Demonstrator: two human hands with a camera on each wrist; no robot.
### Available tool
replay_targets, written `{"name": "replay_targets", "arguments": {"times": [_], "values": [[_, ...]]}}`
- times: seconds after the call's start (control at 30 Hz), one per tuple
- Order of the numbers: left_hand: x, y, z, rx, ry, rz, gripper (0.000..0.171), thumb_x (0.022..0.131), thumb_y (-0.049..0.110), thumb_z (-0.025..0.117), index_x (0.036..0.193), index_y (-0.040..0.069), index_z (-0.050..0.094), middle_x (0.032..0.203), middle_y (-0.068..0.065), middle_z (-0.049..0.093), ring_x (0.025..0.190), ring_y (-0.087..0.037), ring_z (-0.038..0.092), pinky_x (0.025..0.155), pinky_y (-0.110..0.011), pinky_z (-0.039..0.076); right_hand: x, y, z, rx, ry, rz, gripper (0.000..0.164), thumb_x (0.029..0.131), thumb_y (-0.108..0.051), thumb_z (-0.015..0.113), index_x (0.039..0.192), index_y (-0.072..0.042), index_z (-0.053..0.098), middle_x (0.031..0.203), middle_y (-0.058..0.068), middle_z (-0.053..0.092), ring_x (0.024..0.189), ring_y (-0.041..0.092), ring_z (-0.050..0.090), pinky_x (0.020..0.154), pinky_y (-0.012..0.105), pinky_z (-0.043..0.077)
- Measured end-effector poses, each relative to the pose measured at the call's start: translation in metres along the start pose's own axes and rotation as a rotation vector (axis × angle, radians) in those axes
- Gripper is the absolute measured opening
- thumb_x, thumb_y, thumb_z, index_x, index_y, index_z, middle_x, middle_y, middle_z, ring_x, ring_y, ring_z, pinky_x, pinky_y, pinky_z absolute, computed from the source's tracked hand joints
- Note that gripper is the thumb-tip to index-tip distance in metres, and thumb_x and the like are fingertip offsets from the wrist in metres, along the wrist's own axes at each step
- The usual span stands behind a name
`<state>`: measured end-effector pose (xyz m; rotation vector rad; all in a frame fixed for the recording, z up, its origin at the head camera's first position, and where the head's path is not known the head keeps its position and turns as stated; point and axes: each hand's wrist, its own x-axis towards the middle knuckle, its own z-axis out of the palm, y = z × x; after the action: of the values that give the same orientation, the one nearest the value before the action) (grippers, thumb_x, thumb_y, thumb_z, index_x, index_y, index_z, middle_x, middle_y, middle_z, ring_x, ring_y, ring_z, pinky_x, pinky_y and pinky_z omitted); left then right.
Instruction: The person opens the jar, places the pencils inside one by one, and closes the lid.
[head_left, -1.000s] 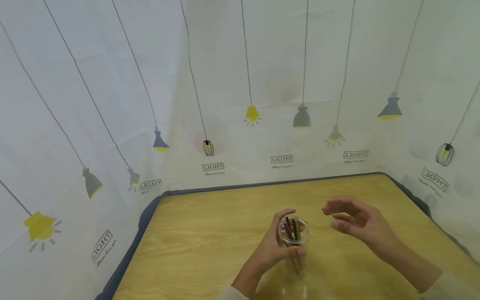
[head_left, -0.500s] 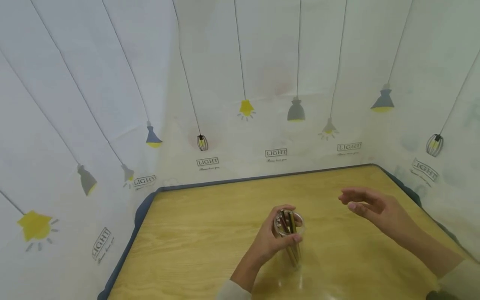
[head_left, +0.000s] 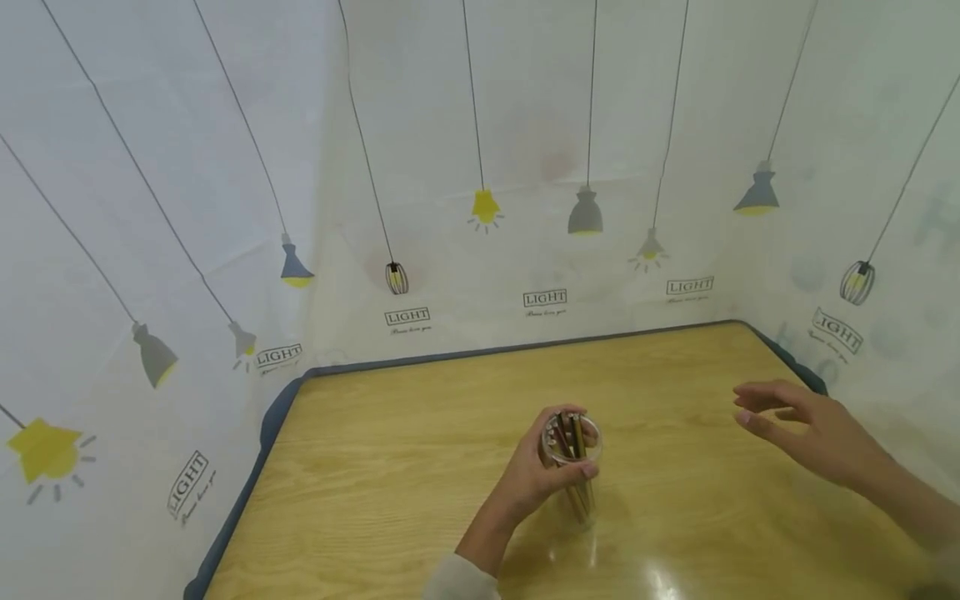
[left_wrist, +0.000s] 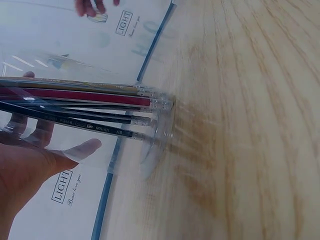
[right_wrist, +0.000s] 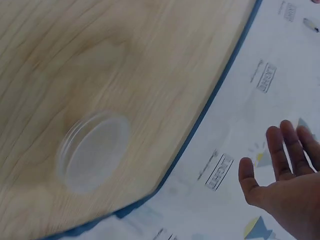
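My left hand [head_left: 517,479] grips a clear cylindrical jar [head_left: 589,500] near its rim, thumb on the near side and fingers round the back. Inside it several pencils [left_wrist: 100,95] lean together, dark, red and yellowish ones, some marked HB. Their silvery ends point down toward the jar's base, which is right at the tabletop in the left wrist view. Off to the right, my right hand [head_left: 813,427] hovers over the table with fingers extended and nothing in it. A translucent round lid [right_wrist: 97,152] lies on the wood in the right wrist view.
The wooden table [head_left: 375,475] has a dark blue strip [head_left: 450,357] along its back and sides. White wall sheets [head_left: 420,125] printed with hanging lamps and the word LIGHT enclose it on the left, back and right.
My right hand has moved away from the jar to the right. The left hand keeps its hold on the jar; the head view has shifted slightly.
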<state>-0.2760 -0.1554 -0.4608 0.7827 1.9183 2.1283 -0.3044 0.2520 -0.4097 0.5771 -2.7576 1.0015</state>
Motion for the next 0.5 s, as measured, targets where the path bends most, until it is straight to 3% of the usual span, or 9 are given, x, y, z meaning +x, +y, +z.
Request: {"name": "replay_targets", "arguments": {"times": [0.1,0.2,0.37,0.5], "values": [[0.000,0.000,0.000,0.013,0.007,-0.003,0.081,0.094,0.033,0.088,0.161,0.014,0.046,0.138,0.003,0.065,0.128,-0.013,0.066,0.104,-0.030,0.061,-0.007,0.012,-0.001,-0.147,-0.007,0.037,0.052,0.106,-0.041,0.074,0.142,-0.003,0.069,0.132,0.018,0.073,0.109,0.015,0.071,0.084,0.038,0.061],[-0.001,0.000,0.000,0.030,0.023,-0.013,0.079,0.093,0.034,0.089,0.160,0.019,0.048,0.139,0.002,0.065,0.126,-0.015,0.067,0.103,-0.030,0.061,-0.014,0.029,-0.002,-0.279,-0.070,0.108,0.072,0.106,-0.053,0.070,0.138,0.011,0.066,0.129,0.034,0.065,0.101,0.043,0.070,0.078,0.059,0.061],[-0.002,-0.001,0.001,0.051,0.053,-0.044,0.074,0.092,0.034,0.089,0.156,0.029,0.052,0.142,0.002,0.063,0.127,-0.016,0.066,0.104,-0.031,0.061,-0.027,0.068,0.000,-0.457,-0.190,0.227,0.098,0.107,-0.069,0.055,0.129,0.027,0.060,0.122,0.052,0.056,0.103,0.061,0.064,0.088,0.071,0.056],[-0.003,-0.002,0.001,0.057,0.059,-0.060,0.073,0.092,0.032,0.089,0.155,0.032,0.053,0.144,0.001,0.061,0.129,-0.017,0.065,0.106,-0.032,0.061,-0.035,0.092,0.006,-0.485,-0.304,0.337,0.113,0.106,-0.079,0.046,0.126,0.033,0.052,0.117,0.057,0.051,0.102,0.065,0.062,0.091,0.072,0.055]]}}
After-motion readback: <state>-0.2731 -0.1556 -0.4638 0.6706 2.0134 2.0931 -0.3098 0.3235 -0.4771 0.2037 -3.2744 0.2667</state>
